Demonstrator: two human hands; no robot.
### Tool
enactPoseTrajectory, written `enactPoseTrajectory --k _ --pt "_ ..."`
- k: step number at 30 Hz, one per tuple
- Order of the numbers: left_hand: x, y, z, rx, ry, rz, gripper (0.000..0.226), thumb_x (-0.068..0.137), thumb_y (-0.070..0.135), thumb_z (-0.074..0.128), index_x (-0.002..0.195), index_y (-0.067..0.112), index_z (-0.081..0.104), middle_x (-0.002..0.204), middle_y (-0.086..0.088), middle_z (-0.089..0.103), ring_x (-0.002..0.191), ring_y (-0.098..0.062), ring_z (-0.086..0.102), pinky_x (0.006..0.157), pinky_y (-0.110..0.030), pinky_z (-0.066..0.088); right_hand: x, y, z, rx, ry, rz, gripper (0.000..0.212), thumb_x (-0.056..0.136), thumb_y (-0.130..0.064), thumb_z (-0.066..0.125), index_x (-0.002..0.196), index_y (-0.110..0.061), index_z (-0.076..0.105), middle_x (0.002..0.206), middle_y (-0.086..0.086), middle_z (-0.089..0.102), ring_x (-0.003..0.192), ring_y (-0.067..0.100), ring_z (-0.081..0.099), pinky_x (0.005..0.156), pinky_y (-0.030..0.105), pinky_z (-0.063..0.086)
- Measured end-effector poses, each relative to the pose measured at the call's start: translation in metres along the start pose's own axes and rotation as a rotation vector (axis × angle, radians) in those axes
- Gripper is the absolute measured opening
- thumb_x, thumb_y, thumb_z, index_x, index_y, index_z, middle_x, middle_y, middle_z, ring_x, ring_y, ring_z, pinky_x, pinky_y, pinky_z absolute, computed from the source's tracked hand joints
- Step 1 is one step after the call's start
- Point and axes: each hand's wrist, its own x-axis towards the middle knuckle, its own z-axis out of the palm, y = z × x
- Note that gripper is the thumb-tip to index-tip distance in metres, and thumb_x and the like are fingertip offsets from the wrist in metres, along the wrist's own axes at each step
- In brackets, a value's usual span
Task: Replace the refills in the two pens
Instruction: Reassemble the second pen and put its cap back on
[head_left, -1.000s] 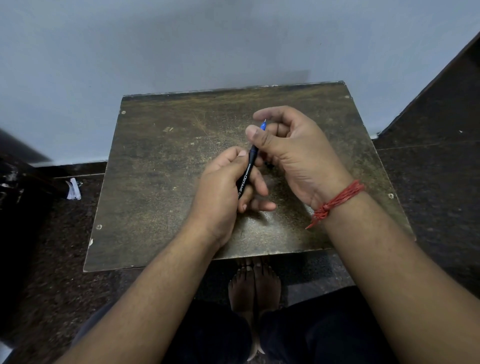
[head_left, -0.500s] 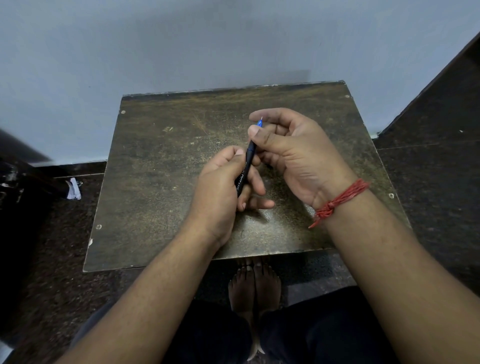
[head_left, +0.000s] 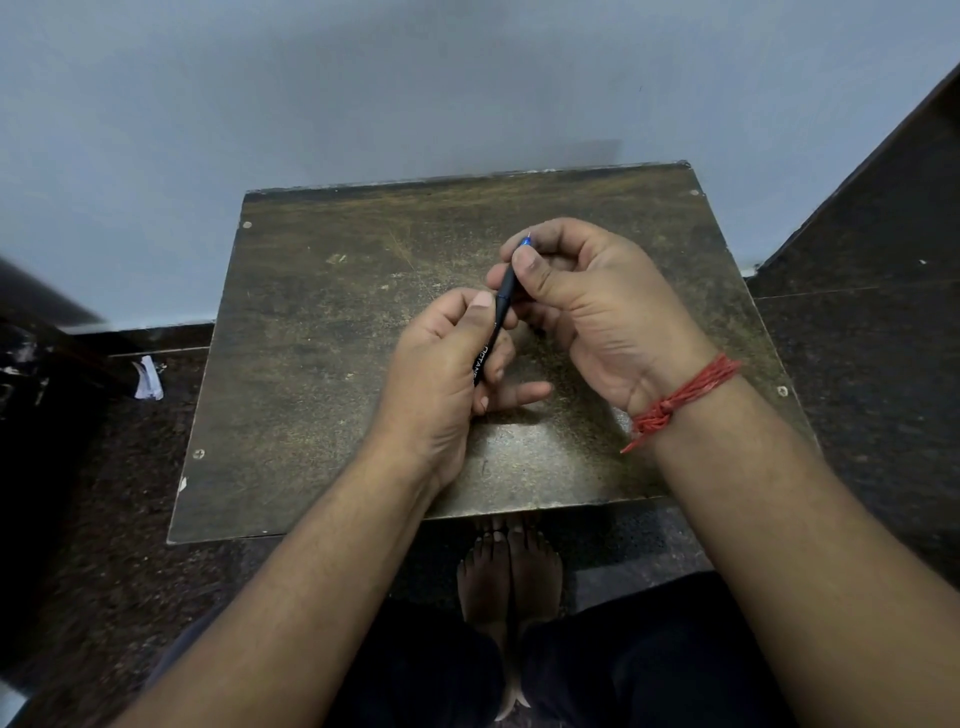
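Observation:
A black pen (head_left: 500, 312) with white lettering is held upright and slightly tilted over the middle of the worn brown table (head_left: 322, 364). My left hand (head_left: 441, 379) wraps around the pen's lower barrel. My right hand (head_left: 587, 306) pinches the pen's upper end between thumb and fingers, where a blue tip (head_left: 527, 241) pokes out. A red thread band is tied on my right wrist. No second pen or loose refill is visible; part of the barrel is hidden inside my left fist.
The small table stands against a pale wall (head_left: 415, 93). Dark speckled floor surrounds it, with a scrap of white paper (head_left: 147, 378) at the left. My bare feet (head_left: 506, 577) show below the table's near edge. A dark slanted surface rises at the right.
My right hand has slid slightly up the pen's top end, and more of the blue tip shows. My left hand keeps its grip in nearly the same place.

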Motion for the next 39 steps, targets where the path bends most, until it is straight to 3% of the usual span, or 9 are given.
enactPoseTrajectory --k 9,13,16,19,22,26,32,35,39 --pt "0.0 -0.001 0.004 0.015 0.036 0.028 0.026 0.105 0.022 0.045 0.084 0.01 0.056 0.048 0.004 0.04 0.036 -0.001 0.033 0.061 -0.04 0.061 0.002 0.003 0.005 -0.038 0.063 -0.01 0.015 0.095 0.001 0.06 0.083 -0.008 0.058 0.07 0.008 0.07 0.061 0.016 0.063 0.06 0.026 0.05" --pt "0.001 -0.002 0.003 0.013 0.051 0.057 0.025 0.106 0.022 0.043 0.087 0.011 0.056 0.05 0.002 0.042 0.036 -0.003 0.033 0.056 -0.041 0.062 0.0 0.002 0.006 -0.075 0.093 -0.107 0.006 0.093 -0.005 0.066 0.091 -0.01 0.063 0.081 0.014 0.071 0.069 0.016 0.067 0.065 0.025 0.056" --pt "0.003 -0.003 -0.002 0.014 0.09 0.065 0.024 0.106 0.021 0.042 0.091 0.01 0.057 0.053 -0.001 0.046 0.037 -0.007 0.032 0.053 -0.037 0.059 0.003 -0.003 -0.01 -0.509 0.28 -0.255 0.007 0.094 -0.019 0.067 0.099 -0.023 0.065 0.094 0.006 0.072 0.085 0.011 0.068 0.075 0.029 0.056" --pt "0.007 -0.002 -0.007 0.003 0.155 0.037 0.024 0.106 0.022 0.042 0.093 0.01 0.059 0.055 -0.002 0.051 0.039 -0.008 0.035 0.053 -0.035 0.058 0.003 -0.009 -0.023 -0.895 0.38 -0.304 0.007 0.092 -0.024 0.067 0.095 -0.03 0.065 0.085 -0.014 0.065 0.08 -0.002 0.06 0.069 0.016 0.047" --pt "0.008 -0.001 -0.008 -0.017 0.17 0.023 0.022 0.105 0.022 0.043 0.095 0.01 0.06 0.058 -0.002 0.057 0.042 -0.008 0.039 0.053 -0.035 0.057 0.002 -0.003 -0.018 -1.182 0.299 -0.274 0.006 0.092 -0.029 0.067 0.097 -0.027 0.065 0.088 -0.013 0.064 0.092 0.012 0.059 0.077 0.029 0.048" --pt "0.007 -0.001 -0.008 -0.031 0.163 0.022 0.021 0.104 0.021 0.044 0.096 0.009 0.06 0.058 -0.003 0.059 0.042 -0.008 0.042 0.053 -0.035 0.057 0.0 0.007 -0.002 -1.497 0.169 -0.208 0.027 0.091 -0.036 0.066 0.111 -0.019 0.058 0.11 0.001 0.065 0.112 0.027 0.051 0.087 0.036 0.042" --pt "0.007 0.0 -0.008 -0.035 0.164 0.015 0.021 0.104 0.02 0.044 0.097 0.008 0.059 0.058 -0.002 0.059 0.042 -0.008 0.042 0.053 -0.034 0.057 -0.002 0.009 0.008 -1.576 0.177 -0.199 0.024 0.091 -0.014 0.06 0.115 -0.015 0.056 0.113 0.007 0.065 0.112 0.028 0.051 0.08 0.035 0.04" --pt "0.007 0.0 -0.008 -0.031 0.163 0.015 0.021 0.104 0.019 0.044 0.097 0.008 0.06 0.058 -0.002 0.059 0.042 -0.008 0.041 0.053 -0.034 0.057 0.0 0.009 0.007 -1.609 0.136 -0.158 0.026 0.092 -0.017 0.058 0.117 -0.014 0.062 0.118 0.01 0.061 0.114 0.031 0.051 0.089 0.038 0.045" --pt "0.007 0.0 -0.008 -0.029 0.158 0.019 0.021 0.103 0.018 0.043 0.095 0.008 0.06 0.058 -0.003 0.06 0.041 -0.008 0.041 0.053 -0.034 0.056 0.003 0.01 0.003 -1.508 0.194 -0.185 0.02 0.091 -0.023 0.06 0.109 -0.017 0.065 0.11 0.006 0.058 0.109 0.027 0.053 0.081 0.032 0.04"
